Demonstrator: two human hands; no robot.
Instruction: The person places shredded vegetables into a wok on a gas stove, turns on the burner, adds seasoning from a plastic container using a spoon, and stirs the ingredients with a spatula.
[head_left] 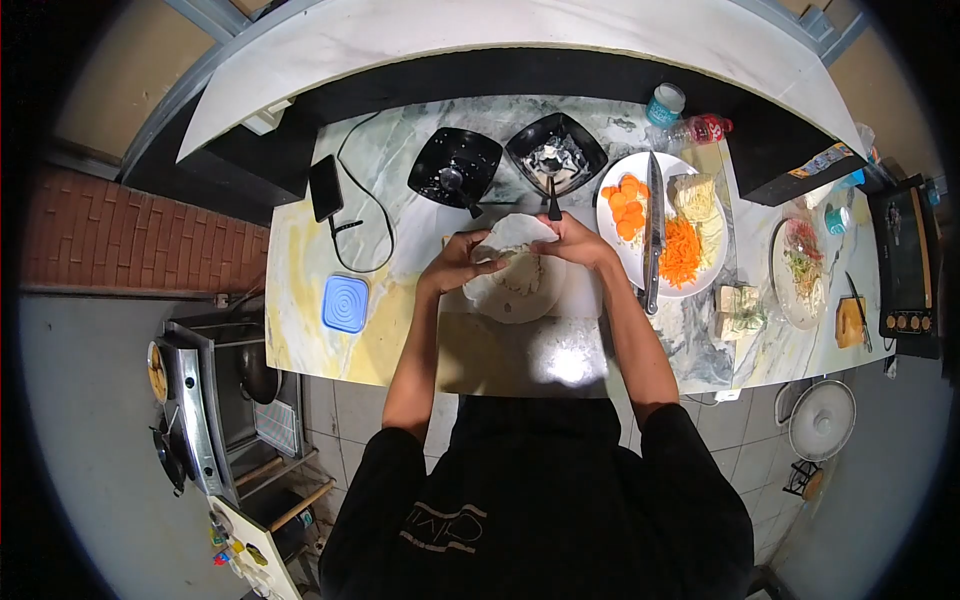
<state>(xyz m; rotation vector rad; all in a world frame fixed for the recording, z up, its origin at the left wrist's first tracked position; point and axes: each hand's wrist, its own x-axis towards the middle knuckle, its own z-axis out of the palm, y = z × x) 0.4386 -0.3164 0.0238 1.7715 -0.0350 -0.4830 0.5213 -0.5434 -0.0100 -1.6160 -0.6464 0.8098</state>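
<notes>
A thin round white sheet (520,229) is held between my two hands above a white plate (515,308). My left hand (462,262) grips its left side, fingers bent round the edge. On the right side, my right hand (575,243) pinches the sheet near its edge. A pale crumbly filling (522,270) lies at the sheet's lower part, just below my fingertips. Beyond my hands stand two black square bowls, one with a spoon (455,165) and one with whitish contents (556,160).
Right of my hands, a white plate (618,258) holds sliced and shredded carrot, pale shreds and a long knife (654,230). Further right are wrapped pale blocks (738,312), another plate (782,285) and an oven (908,270). A blue lid (345,304) and phone (325,188) lie left.
</notes>
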